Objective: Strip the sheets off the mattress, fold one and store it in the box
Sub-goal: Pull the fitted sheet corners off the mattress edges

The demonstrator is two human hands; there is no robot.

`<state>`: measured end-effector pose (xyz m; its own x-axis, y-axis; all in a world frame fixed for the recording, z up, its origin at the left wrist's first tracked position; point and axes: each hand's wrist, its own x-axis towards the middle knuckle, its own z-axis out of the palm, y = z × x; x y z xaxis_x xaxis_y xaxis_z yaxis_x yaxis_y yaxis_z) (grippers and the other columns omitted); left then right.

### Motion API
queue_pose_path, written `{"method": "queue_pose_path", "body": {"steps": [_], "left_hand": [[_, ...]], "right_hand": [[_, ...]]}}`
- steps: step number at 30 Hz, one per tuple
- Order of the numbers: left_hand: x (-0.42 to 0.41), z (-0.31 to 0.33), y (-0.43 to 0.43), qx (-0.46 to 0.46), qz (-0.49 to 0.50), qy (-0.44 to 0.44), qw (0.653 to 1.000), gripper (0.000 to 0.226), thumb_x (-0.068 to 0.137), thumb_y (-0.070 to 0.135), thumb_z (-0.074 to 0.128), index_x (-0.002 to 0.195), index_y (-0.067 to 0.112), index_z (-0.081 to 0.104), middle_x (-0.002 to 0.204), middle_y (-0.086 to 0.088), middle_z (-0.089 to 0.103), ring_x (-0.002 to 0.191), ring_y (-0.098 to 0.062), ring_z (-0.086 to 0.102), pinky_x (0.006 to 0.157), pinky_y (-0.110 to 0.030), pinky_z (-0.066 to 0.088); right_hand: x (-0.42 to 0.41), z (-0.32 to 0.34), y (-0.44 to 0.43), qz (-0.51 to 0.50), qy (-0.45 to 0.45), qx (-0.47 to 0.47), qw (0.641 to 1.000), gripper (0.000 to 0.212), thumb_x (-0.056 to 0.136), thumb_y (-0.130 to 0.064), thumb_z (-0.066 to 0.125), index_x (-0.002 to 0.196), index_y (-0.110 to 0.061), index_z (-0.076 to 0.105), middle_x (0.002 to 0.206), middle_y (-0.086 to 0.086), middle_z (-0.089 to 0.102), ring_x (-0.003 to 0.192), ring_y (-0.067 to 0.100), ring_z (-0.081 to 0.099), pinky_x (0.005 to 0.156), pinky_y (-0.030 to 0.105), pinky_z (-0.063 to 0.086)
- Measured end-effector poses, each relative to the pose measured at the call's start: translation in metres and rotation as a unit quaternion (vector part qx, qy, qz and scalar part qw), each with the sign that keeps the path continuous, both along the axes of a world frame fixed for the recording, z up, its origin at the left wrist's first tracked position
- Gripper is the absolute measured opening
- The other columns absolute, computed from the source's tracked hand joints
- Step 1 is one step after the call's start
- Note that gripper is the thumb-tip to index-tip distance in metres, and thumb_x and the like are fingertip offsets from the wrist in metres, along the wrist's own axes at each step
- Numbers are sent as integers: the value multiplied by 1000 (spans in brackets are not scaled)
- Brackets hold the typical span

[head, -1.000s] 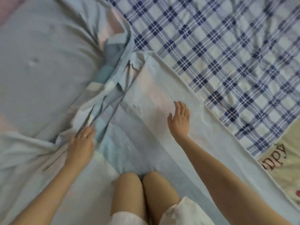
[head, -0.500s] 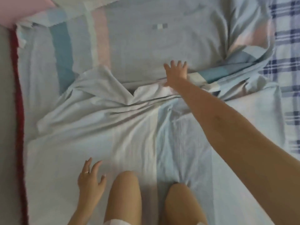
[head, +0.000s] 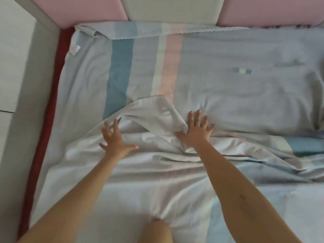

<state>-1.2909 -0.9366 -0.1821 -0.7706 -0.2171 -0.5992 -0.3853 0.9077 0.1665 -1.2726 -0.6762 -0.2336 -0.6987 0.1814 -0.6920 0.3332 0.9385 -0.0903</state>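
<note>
Both hands have come forward since half a second ago — the left hand, then low beside the knee, now lies next to the right hand on the sheet. Fingers of both are spread open and flat, gripping nothing, on either side of a raised fold. That striped sheet covers the mattress up to the pink headboard — wrinkled near the hands.

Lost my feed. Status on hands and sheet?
Both hands open: left hand and right hand flat on the sheet. Sheet rumpled, a flap turned over between them. Box not in view.
</note>
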Motion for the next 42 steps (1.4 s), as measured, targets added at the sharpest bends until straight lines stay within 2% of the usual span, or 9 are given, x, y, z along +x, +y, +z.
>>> {"method": "queue_pose_path", "body": {"steps": [5, 9, 16, 19, 25, 32, 36, 39, 42], "left_hand": [[-93, -53, -11, -37, 11, -89, 995, 161, 40, 63, 84, 139, 20, -35, 148, -5, -38, 140, -29, -28, 106, -68, -1], [-93, -67, -14, -51, 9, -97, 994, 161, 39, 68, 81, 136, 23, -40, 146, -3, -42, 138, -29, -30, 105, -69, -3], [-97, -60, -19, -22, 0, -125, 992, 155, 47, 70, 76, 134, 23, -43, 144, -5, -45, 136, -30, -35, 105, -70, -5], [-99, -55, -20, -4, 0, -151, 989, 157, 45, 70, 77, 132, 23, -45, 142, -6, -48, 134, -31, -38, 104, -70, -6], [-103, -55, -20, -9, -1, -146, 989, 158, 45, 67, 79, 133, 20, -44, 142, -9, -46, 135, -33, -36, 103, -70, -6], [-98, -70, -24, -5, 1, -102, 995, 151, 49, 63, 79, 139, 22, -35, 147, -7, -40, 137, -32, -33, 101, -71, -10], [-93, -76, -27, 1, 5, -82, 997, 151, 46, 66, 79, 142, 23, -30, 148, -8, -38, 137, -33, -31, 99, -71, -12], [-85, -74, -29, 14, -1, -48, 999, 132, 51, 60, 80, 148, 17, 0, 153, -11, -29, 140, -33, -25, 101, -71, -11], [-67, -60, -31, 7, -13, 57, 998, 93, 60, 42, 82, 131, 4, 37, 157, -11, 7, 143, -32, 8, 108, -60, 8]], "right_hand": [[-7, -8, -13, 31, -24, 41, 998, 101, 82, -71, 41, 149, -23, -17, 154, 16, -23, 142, 44, -6, 108, 63, 14], [8, 10, -11, 209, 101, -59, 971, 59, 75, -26, 66, 130, -11, 48, 134, 14, 47, 118, 35, 50, 94, 44, 39], [-1, 11, -41, 241, -135, 26, 961, 41, 90, -24, 50, 130, -17, 47, 131, 8, 45, 122, 27, 42, 98, 43, 32], [5, 11, -63, 219, -154, 65, 961, 35, 58, -28, 80, 85, -9, 68, 88, 18, 61, 82, 32, 60, 70, 46, 48], [-5, 0, -66, 235, -189, 85, 950, 37, 96, -19, 38, 130, -4, 41, 133, 19, 38, 123, 30, 37, 99, 49, 32], [-12, 2, -62, 291, -219, 79, 928, 41, 96, -19, 39, 133, -2, 33, 135, 20, 33, 124, 33, 35, 98, 51, 36], [-17, 2, -61, 272, -272, 50, 922, 74, 88, -49, 49, 140, -5, 22, 140, 17, 26, 130, 34, 27, 103, 51, 30], [-16, 4, -56, 270, -264, 29, 925, 93, 79, -61, 57, 143, -7, 17, 143, 14, 25, 134, 32, 25, 104, 51, 29], [1, 11, -47, 286, -168, 41, 942, 72, 85, -36, 60, 140, -9, 22, 138, 9, 39, 128, 26, 39, 97, 41, 38]]}}
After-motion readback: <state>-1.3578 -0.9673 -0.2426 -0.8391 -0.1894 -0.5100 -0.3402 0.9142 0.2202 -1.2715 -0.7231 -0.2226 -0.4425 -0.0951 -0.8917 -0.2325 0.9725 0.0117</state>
